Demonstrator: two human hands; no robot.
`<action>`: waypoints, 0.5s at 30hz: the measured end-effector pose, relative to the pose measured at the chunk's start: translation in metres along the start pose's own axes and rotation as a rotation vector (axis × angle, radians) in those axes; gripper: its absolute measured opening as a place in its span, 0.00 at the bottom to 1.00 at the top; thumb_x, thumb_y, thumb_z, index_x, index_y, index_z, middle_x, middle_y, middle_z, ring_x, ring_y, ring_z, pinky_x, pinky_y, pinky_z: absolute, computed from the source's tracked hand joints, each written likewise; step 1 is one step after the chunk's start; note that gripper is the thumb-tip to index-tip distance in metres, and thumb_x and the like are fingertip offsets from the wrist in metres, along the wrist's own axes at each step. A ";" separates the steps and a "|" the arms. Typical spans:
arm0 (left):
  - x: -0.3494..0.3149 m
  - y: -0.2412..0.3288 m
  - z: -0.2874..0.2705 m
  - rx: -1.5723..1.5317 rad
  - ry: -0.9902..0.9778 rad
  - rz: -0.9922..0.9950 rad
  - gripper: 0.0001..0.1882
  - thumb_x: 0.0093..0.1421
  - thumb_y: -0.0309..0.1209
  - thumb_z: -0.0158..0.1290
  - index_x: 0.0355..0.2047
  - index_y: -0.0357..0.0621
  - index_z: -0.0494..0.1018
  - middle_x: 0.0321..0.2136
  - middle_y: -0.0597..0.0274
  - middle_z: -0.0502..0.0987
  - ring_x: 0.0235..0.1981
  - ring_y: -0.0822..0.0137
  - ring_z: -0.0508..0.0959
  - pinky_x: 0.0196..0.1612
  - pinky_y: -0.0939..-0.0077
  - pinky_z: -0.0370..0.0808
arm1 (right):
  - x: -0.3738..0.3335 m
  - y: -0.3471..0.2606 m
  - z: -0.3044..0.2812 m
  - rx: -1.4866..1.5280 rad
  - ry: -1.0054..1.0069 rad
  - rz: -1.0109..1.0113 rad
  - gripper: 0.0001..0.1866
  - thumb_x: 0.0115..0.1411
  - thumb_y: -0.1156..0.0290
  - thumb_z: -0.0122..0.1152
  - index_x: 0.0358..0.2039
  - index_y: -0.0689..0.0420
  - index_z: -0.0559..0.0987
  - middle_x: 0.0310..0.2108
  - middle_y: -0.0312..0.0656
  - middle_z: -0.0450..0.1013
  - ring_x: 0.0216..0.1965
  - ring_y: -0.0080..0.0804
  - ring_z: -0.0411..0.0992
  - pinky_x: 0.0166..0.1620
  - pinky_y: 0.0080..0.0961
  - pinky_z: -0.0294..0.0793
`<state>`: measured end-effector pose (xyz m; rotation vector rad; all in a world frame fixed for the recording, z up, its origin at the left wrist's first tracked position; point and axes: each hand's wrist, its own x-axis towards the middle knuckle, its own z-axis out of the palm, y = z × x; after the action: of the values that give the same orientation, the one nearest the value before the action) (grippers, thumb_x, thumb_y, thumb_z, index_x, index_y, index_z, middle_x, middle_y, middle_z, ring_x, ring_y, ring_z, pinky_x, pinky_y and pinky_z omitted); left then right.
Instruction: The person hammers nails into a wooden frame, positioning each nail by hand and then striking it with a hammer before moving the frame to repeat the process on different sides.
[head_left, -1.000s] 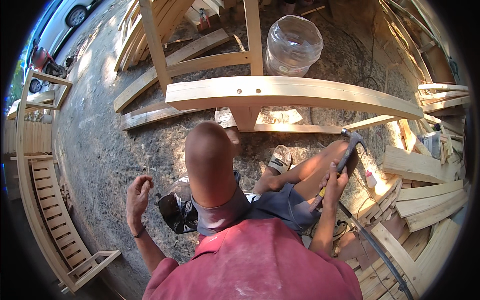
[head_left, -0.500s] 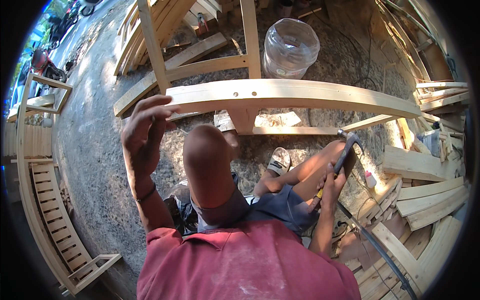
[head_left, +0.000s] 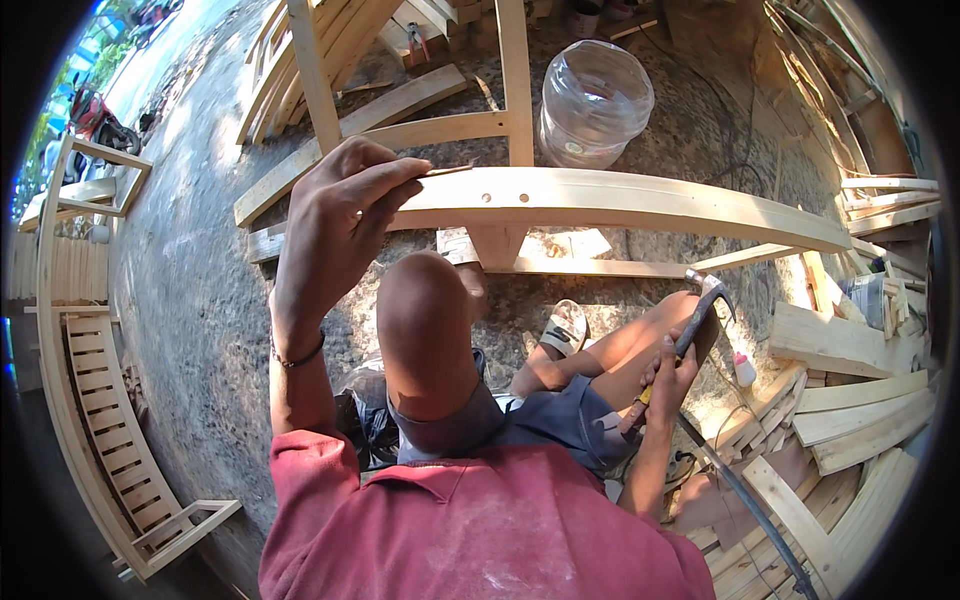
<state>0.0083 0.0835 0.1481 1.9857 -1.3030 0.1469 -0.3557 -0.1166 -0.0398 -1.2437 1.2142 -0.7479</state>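
My left hand (head_left: 345, 215) is over the left end of a curved, pale wooden beam (head_left: 640, 195). Its thumb and fingers pinch a thin, brownish, nail-like piece (head_left: 450, 171), which lies along the beam's far edge; I cannot tell its exact kind. Two small round marks show on the beam's face, just right of the fingers. In my right hand (head_left: 672, 380) is a claw hammer (head_left: 710, 290), held by its dark and yellow handle beside my right knee, head pointing away from me. The hammer is apart from the beam.
Beyond the beam, a clear plastic tub (head_left: 597, 105) stands near upright frame legs (head_left: 515, 70). Planks (head_left: 840, 340) pile up at right, by a black hose (head_left: 735, 475). At left is a slatted wooden frame (head_left: 105, 420). Pliers (head_left: 416, 42) sit at the back.
My left hand has moved right along the beam, its loosely spread fingers now closed in a pinch on the thin piece. My right hand keeps the hammer near my knee. The view has shifted slightly.
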 end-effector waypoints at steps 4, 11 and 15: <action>0.015 -0.007 0.002 0.091 -0.028 0.161 0.08 0.58 0.25 0.62 0.38 0.41 0.83 0.31 0.57 0.79 0.31 0.59 0.80 0.37 0.67 0.75 | -0.002 -0.008 0.006 -0.018 -0.002 -0.010 0.18 0.69 0.63 0.57 0.51 0.62 0.69 0.18 0.30 0.61 0.13 0.16 0.60 0.16 0.17 0.61; 0.020 -0.033 0.014 -0.074 -0.114 0.128 0.08 0.55 0.26 0.63 0.37 0.42 0.82 0.32 0.60 0.78 0.35 0.60 0.79 0.41 0.66 0.75 | -0.022 -0.042 0.011 0.184 0.010 0.103 0.15 0.70 0.67 0.54 0.52 0.58 0.69 0.20 0.29 0.58 0.13 0.14 0.57 0.15 0.16 0.59; 0.019 -0.040 0.008 -0.185 -0.174 0.092 0.09 0.55 0.26 0.64 0.38 0.43 0.83 0.31 0.62 0.78 0.36 0.63 0.79 0.41 0.68 0.75 | -0.034 -0.066 0.020 0.205 -0.052 -0.027 0.12 0.70 0.68 0.52 0.52 0.58 0.68 0.20 0.29 0.56 0.13 0.14 0.56 0.16 0.16 0.60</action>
<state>0.0482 0.0724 0.1304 1.8142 -1.4636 -0.1029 -0.3333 -0.0943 0.0300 -1.1051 1.0522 -0.8332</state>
